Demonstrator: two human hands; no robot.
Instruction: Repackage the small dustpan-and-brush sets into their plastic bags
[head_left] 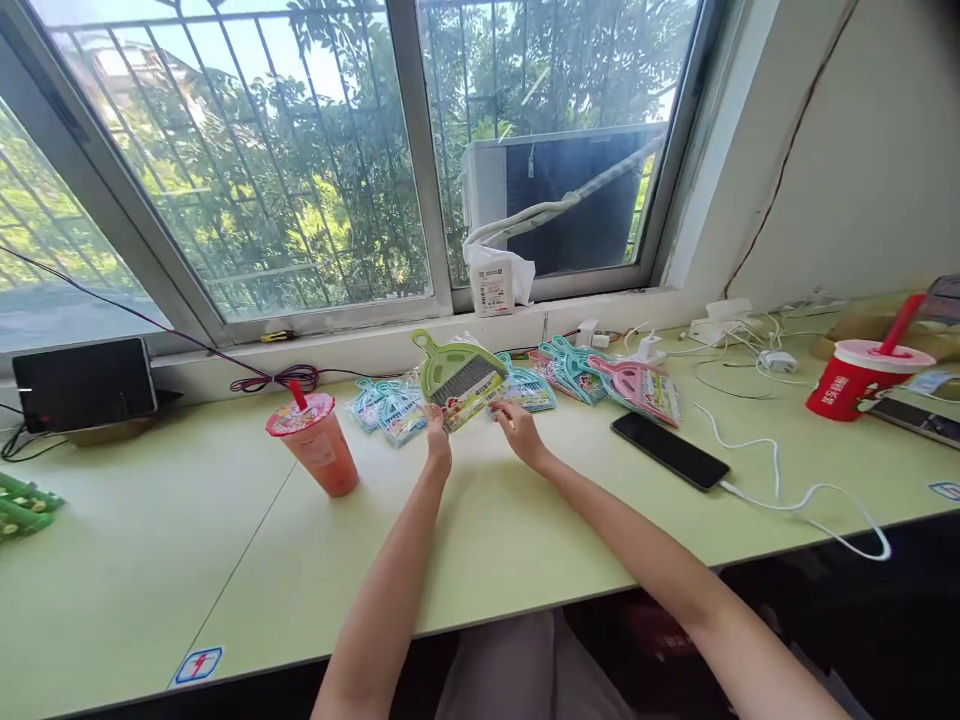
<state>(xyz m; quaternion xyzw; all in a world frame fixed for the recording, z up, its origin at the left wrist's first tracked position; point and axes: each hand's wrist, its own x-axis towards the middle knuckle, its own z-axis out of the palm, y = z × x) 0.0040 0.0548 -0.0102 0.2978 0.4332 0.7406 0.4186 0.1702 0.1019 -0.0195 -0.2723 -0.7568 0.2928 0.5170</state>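
Observation:
A packaged green dustpan and brush set [459, 372] is held up above the table, tilted, its handle toward the upper left. The pack has a grey-bristled brush and a printed card along its lower edge. My left hand [438, 440] is closed on the pack's lower left corner. At the lower right corner, the fingers of my right hand [519, 432] are pinched together on the pack's edge. Behind it lie blue packaged sets [394, 408], partly hidden, and another blue set [531, 386]. Teal sets [574, 368] and a pink set [634, 385] are piled further right.
A pink drink cup [322, 450] with a red straw stands left of my hands. On the right lie a black phone [670, 450], a white cable [776, 490] and a red cup [847, 385]. A tablet [86, 385] leans at the far left. A tissue pack [495, 285] sits on the sill.

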